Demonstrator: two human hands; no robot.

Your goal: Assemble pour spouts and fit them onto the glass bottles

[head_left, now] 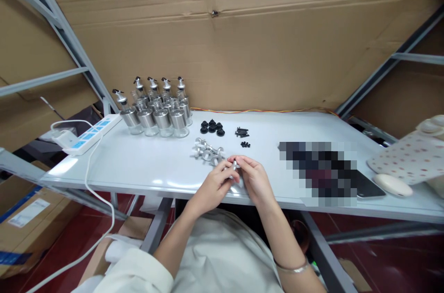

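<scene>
My left hand (215, 186) is closed around a silver metal pourer spout (234, 166), holding it just above the table's front part. At the spout's upper end, the fingertips of my right hand (255, 178) are pinched together. A speck of black shows there, apparently a small black part, mostly hidden by the fingers. Just beyond my left hand lies a loose pile of silver pourer spouts (207, 152). Behind it sit several round black stoppers (212, 127). To their right are thin black levers (242, 132), with tiny black pieces (245, 144) nearer to me.
Glass bottles with steel sleeves (163, 119) stand at the back left, several topped with pourers. A power strip (92, 135) with a white cable lies on the left edge. On the right are a blurred-out dark item, a white oval object (393, 185) and a dotted bag (409, 156).
</scene>
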